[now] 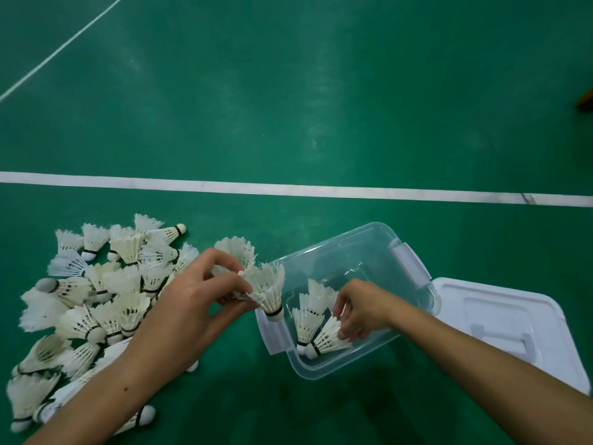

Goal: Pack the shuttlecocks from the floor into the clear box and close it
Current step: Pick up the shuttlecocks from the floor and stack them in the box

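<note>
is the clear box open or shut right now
Open. The clear box has no cover on it; its white lid lies flat on the floor beside it, and shuttlecocks show inside.

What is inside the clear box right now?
The clear box holds about three shuttlecocks at its near end. The right hand reaches in, gripping one of them and covering part of the floor of the box.

Nothing readable is showing anywhere here: no words, brand names or numbers are coming through on the shuttlecocks (96, 303), the clear box (353, 252) or its white lid (513, 316). The white lines (288, 189) on the green floor (321, 91) are carrying no lettering.
</note>
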